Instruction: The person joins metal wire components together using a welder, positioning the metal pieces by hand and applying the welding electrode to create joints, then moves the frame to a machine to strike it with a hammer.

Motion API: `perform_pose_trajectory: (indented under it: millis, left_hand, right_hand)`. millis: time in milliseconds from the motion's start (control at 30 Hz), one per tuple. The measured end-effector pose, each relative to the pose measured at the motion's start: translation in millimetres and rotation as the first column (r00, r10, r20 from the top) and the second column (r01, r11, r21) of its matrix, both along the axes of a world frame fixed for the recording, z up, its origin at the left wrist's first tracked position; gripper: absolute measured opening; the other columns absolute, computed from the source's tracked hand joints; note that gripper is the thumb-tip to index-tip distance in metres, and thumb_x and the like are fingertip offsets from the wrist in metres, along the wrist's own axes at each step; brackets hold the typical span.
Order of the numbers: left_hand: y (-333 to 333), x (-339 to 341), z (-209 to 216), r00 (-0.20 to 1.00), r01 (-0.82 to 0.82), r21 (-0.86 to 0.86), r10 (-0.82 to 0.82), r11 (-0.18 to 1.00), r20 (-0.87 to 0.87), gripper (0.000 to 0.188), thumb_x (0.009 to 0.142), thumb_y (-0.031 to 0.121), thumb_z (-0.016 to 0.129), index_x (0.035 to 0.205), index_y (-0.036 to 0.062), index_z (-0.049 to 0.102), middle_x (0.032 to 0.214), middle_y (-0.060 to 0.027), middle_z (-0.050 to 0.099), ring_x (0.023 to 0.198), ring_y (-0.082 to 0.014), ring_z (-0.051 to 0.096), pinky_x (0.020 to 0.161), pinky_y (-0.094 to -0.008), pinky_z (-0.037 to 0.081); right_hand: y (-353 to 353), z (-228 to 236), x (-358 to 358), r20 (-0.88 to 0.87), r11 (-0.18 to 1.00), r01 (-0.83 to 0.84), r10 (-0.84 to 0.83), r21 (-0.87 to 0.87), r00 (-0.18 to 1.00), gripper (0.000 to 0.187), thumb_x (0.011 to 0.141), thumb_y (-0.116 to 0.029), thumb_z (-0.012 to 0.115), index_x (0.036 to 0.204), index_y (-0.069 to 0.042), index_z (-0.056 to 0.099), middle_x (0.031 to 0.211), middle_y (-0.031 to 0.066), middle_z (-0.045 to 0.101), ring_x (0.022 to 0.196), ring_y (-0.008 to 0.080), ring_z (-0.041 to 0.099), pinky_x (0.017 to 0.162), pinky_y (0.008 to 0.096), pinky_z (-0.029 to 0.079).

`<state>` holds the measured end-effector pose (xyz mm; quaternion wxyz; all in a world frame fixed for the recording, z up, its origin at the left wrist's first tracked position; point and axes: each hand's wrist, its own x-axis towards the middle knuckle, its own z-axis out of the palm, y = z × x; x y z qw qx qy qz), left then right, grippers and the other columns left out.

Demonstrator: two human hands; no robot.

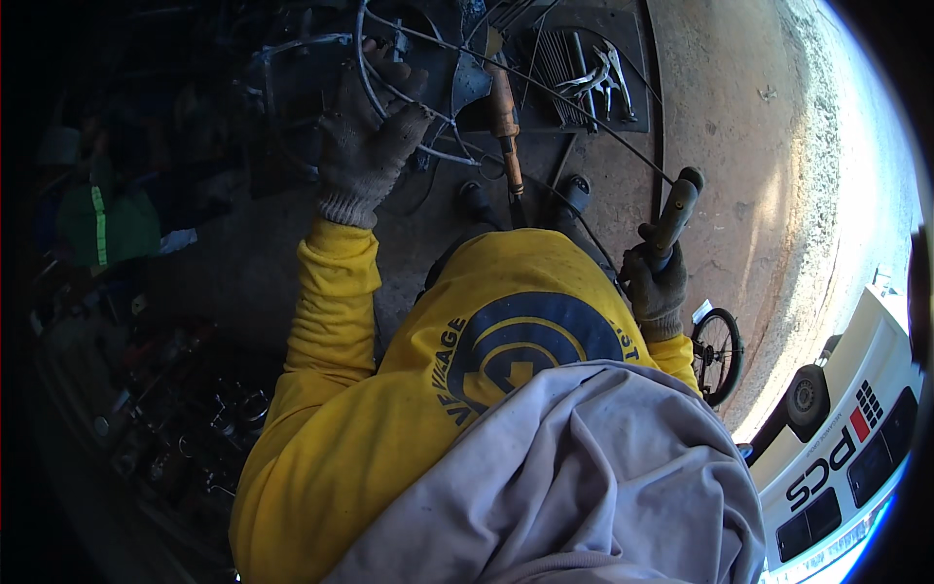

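Observation:
My left hand (362, 156), in a grey work glove, is at the bent metal rod frame (364, 60), its thumb and fingers around a curved rod. Some fingers are hard to make out in the dark. My right hand (658, 284), also gloved, is off to the right and closed on a dark grey tool handle (675, 216) with a rounded end. A thin dark line meets that handle and runs toward the frame; whether it is a rod or a cable I cannot tell. An orange-brown handled tool (502, 105) with a cable lies between my hands.
Silvery locking pliers (605, 80) lie on a dark plate (637, 115) beside several thin rods. My sandalled feet (576, 192) are below. A wheel (717, 356) and a white vehicle (846, 428) are at right. Dark metal parts (229, 414) crowd the lower left.

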<state>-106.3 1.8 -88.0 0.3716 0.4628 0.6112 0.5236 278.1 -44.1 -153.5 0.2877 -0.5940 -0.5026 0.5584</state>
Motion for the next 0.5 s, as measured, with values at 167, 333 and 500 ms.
perform_pose_trajectory:
  millis: [167,333,500]
  left_hand:
    - [-1.5,-0.9,-2.6,1.000,-0.001,0.015,0.001,1.000,0.029,0.080,0.080,0.015,0.082,0.143,-0.0020,0.035,0.119,-0.0106,0.056,0.111,-0.0204,0.062,0.093,-0.0345,0.056]
    - [1.5,-0.7,-0.6,0.989,-0.004,0.012,0.006,1.000,-0.149,0.076,0.080,0.021,0.083,0.140,-0.0022,0.041,0.111,-0.0088,0.061,0.106,-0.0190,0.064,0.089,-0.0314,0.057]
    - [1.3,4.4,0.1,0.988,-0.082,0.038,0.086,0.996,-0.127,0.072,0.082,0.020,0.081,0.138,-0.0013,0.043,0.109,-0.0081,0.063,0.102,-0.0181,0.066,0.088,-0.0306,0.057]
  right_hand:
    - [-0.6,1.5,-1.0,0.040,1.000,-0.002,0.002,0.012,0.999,0.044,0.086,-0.006,0.061,0.128,0.003,0.054,0.080,0.0061,0.064,0.065,0.0145,0.062,0.061,0.0274,0.051]
    - [-1.2,2.6,-1.3,-0.049,0.997,0.076,-0.077,-0.021,0.996,0.043,0.083,-0.010,0.071,0.123,0.002,0.059,0.084,0.0067,0.069,0.071,0.0133,0.066,0.067,0.0289,0.053]
    - [-2.7,4.2,-2.4,-0.058,0.992,0.124,-0.122,0.026,0.991,0.046,0.088,-0.013,0.067,0.129,0.002,0.054,0.087,0.0065,0.066,0.070,0.0132,0.064,0.064,0.0271,0.052]
